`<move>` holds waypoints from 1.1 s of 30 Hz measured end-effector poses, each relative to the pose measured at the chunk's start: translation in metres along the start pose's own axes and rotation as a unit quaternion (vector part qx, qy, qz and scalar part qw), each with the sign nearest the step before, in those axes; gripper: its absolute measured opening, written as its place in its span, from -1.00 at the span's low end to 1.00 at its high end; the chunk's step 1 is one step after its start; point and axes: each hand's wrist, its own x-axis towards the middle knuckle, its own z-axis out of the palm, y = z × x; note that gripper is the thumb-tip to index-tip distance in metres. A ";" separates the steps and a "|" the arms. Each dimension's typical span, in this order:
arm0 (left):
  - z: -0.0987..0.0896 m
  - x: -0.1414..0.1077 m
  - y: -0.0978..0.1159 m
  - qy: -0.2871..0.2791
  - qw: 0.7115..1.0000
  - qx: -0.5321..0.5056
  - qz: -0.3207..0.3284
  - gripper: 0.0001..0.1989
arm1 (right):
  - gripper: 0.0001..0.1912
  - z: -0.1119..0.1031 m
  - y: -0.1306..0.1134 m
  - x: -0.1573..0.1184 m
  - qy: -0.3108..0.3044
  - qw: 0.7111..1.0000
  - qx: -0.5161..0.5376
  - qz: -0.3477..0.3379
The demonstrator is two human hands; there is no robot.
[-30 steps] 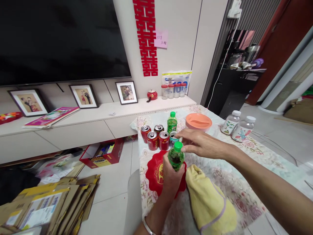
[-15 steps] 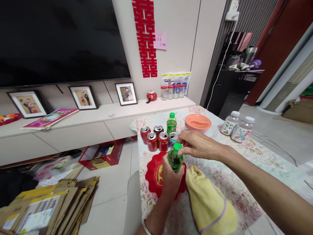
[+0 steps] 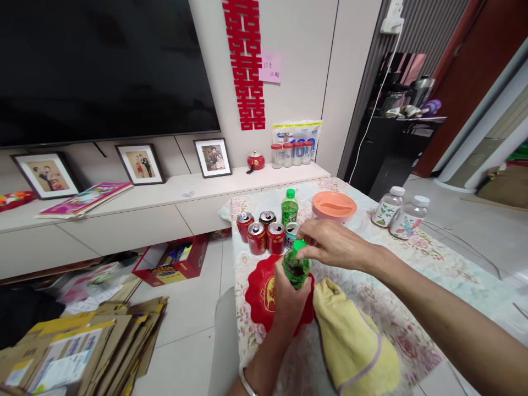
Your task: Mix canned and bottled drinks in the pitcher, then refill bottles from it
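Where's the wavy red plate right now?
In the head view, the red plate lies on the flowery tablecloth in front of the cans, left of the yellow cloth, partly hidden by the left hand.

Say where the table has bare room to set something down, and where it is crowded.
Bare tablecloth shows between the white-capped jars and the right forearm, and also between that forearm and the yellow cloth. Crowded: the far left, where five cans and a standing bottle cluster, and the red dish, overlapped by the left hand and held bottle.
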 end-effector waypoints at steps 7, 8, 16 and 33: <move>0.001 0.000 0.001 -0.001 1.000 0.001 0.000 -0.42 | -0.60 -0.009 0.007 -0.009 -0.009 0.990 0.091 -0.108; 0.001 0.000 0.002 0.000 1.000 0.002 -0.001 -0.43 | -0.61 -0.007 0.008 -0.010 -0.013 0.987 0.098 -0.125; 0.001 0.000 0.002 0.005 1.000 0.003 0.002 -0.45 | -0.68 0.013 0.013 -0.002 0.036 0.985 0.084 -0.148; -0.004 0.008 0.003 -0.036 0.999 -0.005 -0.008 -0.39 | -0.70 0.024 0.014 -0.007 0.076 0.977 0.197 -0.026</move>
